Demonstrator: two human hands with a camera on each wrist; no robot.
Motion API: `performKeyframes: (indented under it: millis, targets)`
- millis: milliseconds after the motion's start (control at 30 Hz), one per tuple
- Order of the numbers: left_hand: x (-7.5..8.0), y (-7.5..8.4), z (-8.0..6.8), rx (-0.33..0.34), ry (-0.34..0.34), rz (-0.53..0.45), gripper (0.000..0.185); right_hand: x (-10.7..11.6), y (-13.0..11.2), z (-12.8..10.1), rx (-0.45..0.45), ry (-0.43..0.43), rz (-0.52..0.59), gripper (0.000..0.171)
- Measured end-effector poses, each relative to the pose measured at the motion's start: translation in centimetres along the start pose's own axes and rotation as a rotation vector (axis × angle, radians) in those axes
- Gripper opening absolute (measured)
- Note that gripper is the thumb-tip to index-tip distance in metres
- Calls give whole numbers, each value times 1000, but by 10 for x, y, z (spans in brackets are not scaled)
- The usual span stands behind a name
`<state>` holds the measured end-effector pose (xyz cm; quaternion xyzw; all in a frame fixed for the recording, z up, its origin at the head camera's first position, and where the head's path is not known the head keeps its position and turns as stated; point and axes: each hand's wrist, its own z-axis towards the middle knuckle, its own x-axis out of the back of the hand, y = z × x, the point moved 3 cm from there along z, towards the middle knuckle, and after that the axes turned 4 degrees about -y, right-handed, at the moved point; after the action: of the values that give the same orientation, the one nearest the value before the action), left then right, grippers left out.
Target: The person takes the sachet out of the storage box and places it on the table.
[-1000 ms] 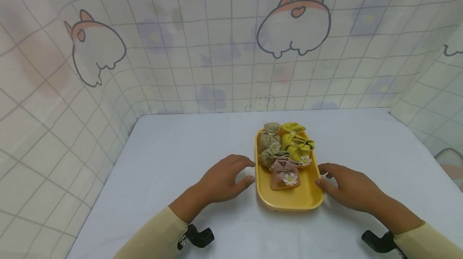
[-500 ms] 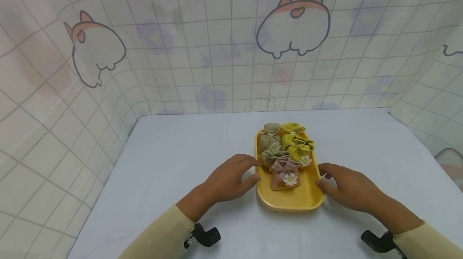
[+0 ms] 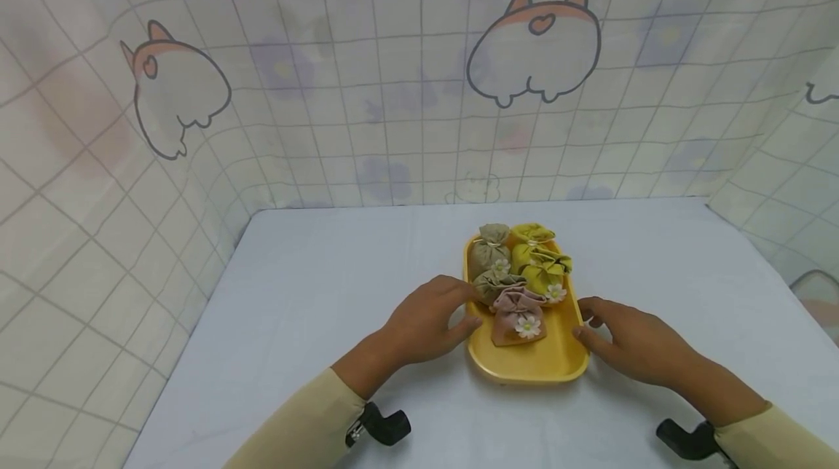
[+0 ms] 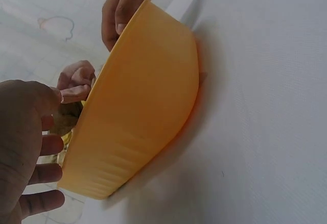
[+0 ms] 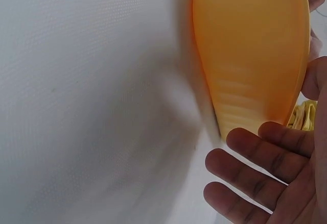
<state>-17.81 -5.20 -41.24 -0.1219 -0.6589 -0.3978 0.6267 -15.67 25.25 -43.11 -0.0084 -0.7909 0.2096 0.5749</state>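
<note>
- Since a second ago your left hand point(image 3: 426, 320) has slid right, from just beside the oval yellow plastic tray point(image 3: 557, 363) until its fingertips reach over the tray's left rim; your right hand point(image 3: 629, 341) has stayed at the right rim
- Your left hand lies relaxed, fingers loosely bent, thumb against the tray's left edge, gripping nothing
- Your right hand is likewise loose, thumb and fingertips touching the right rim without closing round it
- The tray sits on the pale blue cloth-covered bench point(image 3: 314, 294), near the middle, between your two hands
- In it lie a pink drawstring sachet with a white flower point(image 3: 518, 316), two olive-beige sachets point(image 3: 490, 250) and two yellow-green sachets point(image 3: 540, 265), crowded towards the far end
</note>
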Motion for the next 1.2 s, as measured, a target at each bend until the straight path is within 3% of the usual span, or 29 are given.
performKeyframes:
  millis: [567, 967, 1200]
  targets:
    - [-4, 8, 14, -43, 11, -5, 28, -2, 1, -1, 14, 3, 13, 57]
    - [-15, 6, 23, -32, 13, 51, 28, -3, 1, 0, 29, 6, 23, 57]
    - [-11, 12, 29, -32, 35, 52, 25, -1, 0, -1, 35, 5, 22, 58]
